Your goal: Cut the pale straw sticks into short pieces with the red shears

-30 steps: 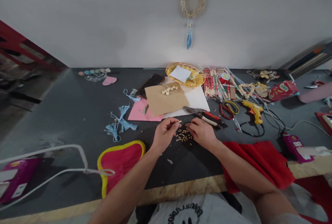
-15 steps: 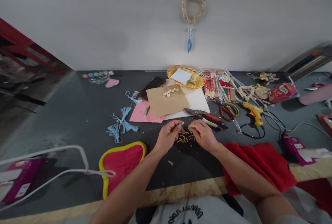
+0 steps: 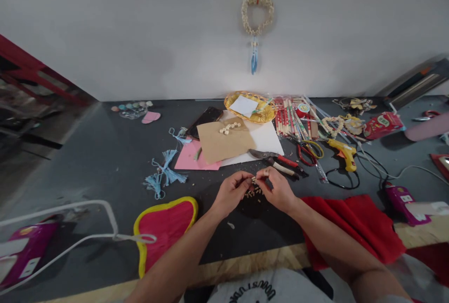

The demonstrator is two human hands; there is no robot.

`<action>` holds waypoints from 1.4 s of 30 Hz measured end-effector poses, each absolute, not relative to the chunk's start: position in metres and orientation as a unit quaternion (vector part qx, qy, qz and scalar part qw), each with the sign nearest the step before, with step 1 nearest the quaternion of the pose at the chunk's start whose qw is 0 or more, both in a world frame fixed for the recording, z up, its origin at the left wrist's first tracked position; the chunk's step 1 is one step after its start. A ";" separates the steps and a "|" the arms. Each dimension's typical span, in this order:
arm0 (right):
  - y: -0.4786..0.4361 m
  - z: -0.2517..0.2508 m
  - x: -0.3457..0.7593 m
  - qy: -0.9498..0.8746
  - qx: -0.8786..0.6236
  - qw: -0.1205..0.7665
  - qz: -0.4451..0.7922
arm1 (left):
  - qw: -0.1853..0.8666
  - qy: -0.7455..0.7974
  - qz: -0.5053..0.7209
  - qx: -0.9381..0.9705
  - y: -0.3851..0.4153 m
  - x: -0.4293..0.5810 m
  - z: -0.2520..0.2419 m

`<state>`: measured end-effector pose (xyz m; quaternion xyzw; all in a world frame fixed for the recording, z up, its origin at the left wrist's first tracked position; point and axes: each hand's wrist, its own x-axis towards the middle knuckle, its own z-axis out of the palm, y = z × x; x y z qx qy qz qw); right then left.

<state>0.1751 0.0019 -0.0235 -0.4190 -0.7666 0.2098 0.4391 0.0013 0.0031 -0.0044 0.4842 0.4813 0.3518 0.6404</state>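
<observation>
1. The left hand (image 3: 231,193) and the right hand (image 3: 278,190) were observed brought close together above the dark table (image 3: 105,153), fingertips almost meeting.
2. A small pale stick piece (image 3: 254,179) was seen between the two hands; the left thumb and forefinger were pinched on it. The right fingertips were drawn together at its other end; whether they clamped it could not be told at this size.
3. A little pile of like stick pieces (image 3: 253,192) was noted on the table directly under and between the hands, partly hidden by them.
4. Pruning shears (image 3: 277,159) with red-and-cream handles were recorded just beyond the right hand, on the table.
5. A sheet of brown paper (image 3: 224,141) carrying a cluster of pale beads (image 3: 229,127) was seen further back, overlapping a pink sheet (image 3: 191,155) and a white sheet (image 3: 268,137).
6. A yellow glue gun (image 3: 343,152) lay to the right; a red cloth (image 3: 354,226) lay near the right forearm.
7. A red heart-shaped pad (image 3: 164,226) with a yellow edge lay beside the left forearm.
</observation>
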 end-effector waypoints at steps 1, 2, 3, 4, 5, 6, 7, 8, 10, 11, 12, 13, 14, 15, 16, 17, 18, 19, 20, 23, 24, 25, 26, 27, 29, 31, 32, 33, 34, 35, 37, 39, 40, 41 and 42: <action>0.002 -0.024 0.175 -0.767 -0.419 0.439 0.207 | 0.640 0.480 0.350 0.487 0.003 0.001 -0.004; 0.001 -0.024 0.175 -0.769 -0.419 0.438 0.202 | 0.638 0.481 0.349 0.489 0.003 0.001 -0.004; 0.001 -0.023 0.175 -0.773 -0.417 0.436 0.197 | 0.636 0.482 0.349 0.491 0.003 0.001 -0.004; 0.001 -0.023 0.176 -0.777 -0.414 0.432 0.192 | 0.635 0.484 0.348 0.491 0.003 0.001 -0.004; 0.001 -0.023 0.176 -0.783 -0.411 0.429 0.187 | 0.634 0.486 0.346 0.492 0.003 0.001 -0.005; 0.001 -0.022 0.176 -0.788 -0.407 0.426 0.182 | 0.634 0.487 0.344 0.492 0.004 0.000 -0.005; 0.001 -0.022 0.176 -0.791 -0.404 0.424 0.178 | 0.634 0.488 0.341 0.493 0.004 0.000 -0.006; 0.001 -0.022 0.176 -0.793 -0.402 0.424 0.176 | 0.634 0.489 0.338 0.495 0.004 0.000 -0.006; 0.001 -0.021 0.176 -0.790 -0.402 0.427 0.179 | 0.631 0.488 0.332 0.503 0.004 0.000 -0.006; 0.001 -0.022 0.176 -0.787 -0.403 0.429 0.184 | 0.629 0.486 0.330 0.509 0.004 0.000 -0.006; 0.001 -0.022 0.176 -0.784 -0.405 0.431 0.190 | 0.629 0.484 0.328 0.513 0.004 0.000 -0.006; 0.000 -0.022 0.176 -0.780 -0.407 0.433 0.196 | 0.629 0.481 0.327 0.516 0.004 0.000 -0.006; 0.000 -0.023 0.177 -0.777 -0.410 0.434 0.201 | 0.631 0.478 0.326 0.516 0.004 -0.001 -0.006; 0.001 -0.023 0.177 -0.774 -0.412 0.435 0.204 | 0.635 0.476 0.325 0.515 0.004 -0.001 -0.006; 0.001 -0.023 0.177 -0.773 -0.412 0.436 0.207 | 0.640 0.474 0.324 0.511 0.004 -0.001 -0.006; 0.001 -0.023 0.178 -0.772 -0.411 0.437 0.210 | 0.645 0.472 0.323 0.508 0.004 -0.001 -0.006; 0.001 -0.023 0.178 -0.773 -0.409 0.437 0.213 | 0.650 0.470 0.321 0.504 0.004 -0.001 -0.006; 0.002 -0.022 0.178 -0.774 -0.405 0.437 0.216 | 0.654 0.469 0.319 0.501 0.004 -0.001 -0.006; 0.002 -0.021 0.178 -0.775 -0.401 0.435 0.220 | 0.657 0.468 0.318 0.498 0.004 -0.001 -0.007; 0.001 -0.020 0.178 -0.779 -0.393 0.433 0.228 | 0.667 0.465 0.311 0.492 0.004 -0.001 -0.007; 0.001 -0.019 0.178 -0.780 -0.390 0.432 0.229 | 0.670 0.463 0.308 0.492 0.004 -0.001 -0.007; 0.001 -0.019 0.179 -0.781 -0.388 0.432 0.230 | 0.673 0.461 0.305 0.492 0.004 -0.001 -0.006; 0.001 -0.019 0.179 -0.782 -0.385 0.433 0.230 | 0.675 0.458 0.301 0.493 0.004 -0.001 -0.006; 0.001 -0.019 0.179 -0.782 -0.383 0.434 0.230 | 0.677 0.456 0.299 0.495 0.004 -0.001 -0.005; 0.001 -0.019 0.179 -0.782 -0.380 0.438 0.230 | 0.676 0.453 0.297 0.500 0.004 -0.001 -0.003; 0.001 -0.019 0.178 -0.780 -0.377 0.442 0.234 | 0.673 0.450 0.296 0.507 0.004 -0.002 -0.002; 0.001 -0.019 0.178 -0.779 -0.377 0.442 0.237 | 0.670 0.450 0.295 0.511 0.004 -0.002 -0.001; 0.002 -0.018 0.178 -0.778 -0.377 0.442 0.239 | 0.667 0.451 0.293 0.514 0.004 -0.003 -0.001; 0.002 -0.018 0.178 -0.778 -0.377 0.442 0.241 | 0.665 0.452 0.292 0.517 0.004 -0.003 -0.001; 0.002 -0.018 0.178 -0.778 -0.377 0.441 0.242 | 0.664 0.452 0.291 0.519 0.004 -0.003 -0.002; 0.002 -0.018 0.178 -0.779 -0.378 0.438 0.241 | 0.666 0.449 0.291 0.520 0.004 -0.003 -0.003; 0.002 -0.017 0.179 -0.781 -0.378 0.436 0.239 | 0.672 0.446 0.292 0.514 0.004 -0.003 -0.003; 0.002 -0.017 0.179 -0.782 -0.378 0.434 0.238 | 0.676 0.446 0.292 0.509 0.004 -0.003 -0.002; 0.002 -0.016 0.179 -0.783 -0.379 0.432 0.238 | 0.679 0.446 0.292 0.504 0.004 -0.002 -0.001; 0.002 -0.016 0.179 -0.783 -0.379 0.432 0.238 | 0.682 0.447 0.291 0.500 0.004 -0.002 0.000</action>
